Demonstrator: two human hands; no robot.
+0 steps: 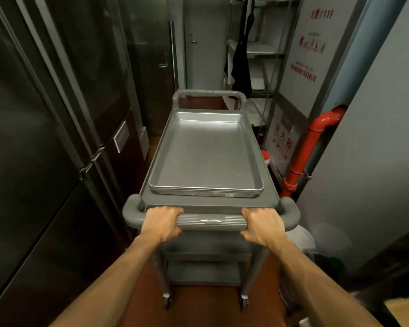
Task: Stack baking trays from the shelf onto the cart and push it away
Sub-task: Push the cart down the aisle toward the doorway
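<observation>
A grey plastic cart (267, 178) stands in front of me in a narrow aisle. On its top shelf lies a stack of silver baking trays (206, 154), nested one in another, the top one bare. My left hand (162, 224) grips the left end of the cart's near handle (210, 223). My right hand (262, 226) grips the right end of the same handle. Both forearms reach in from the bottom of the view. The cart's lower shelves and two near wheels show below the handle.
Tall dark steel refrigerators (57, 138) line the left side. A wire shelf rack (262, 67) with a black apron (242, 55) hanging on it stands at the back right. A red pipe (309, 147) and white wall panels close the right side. A door (203, 43) lies straight ahead.
</observation>
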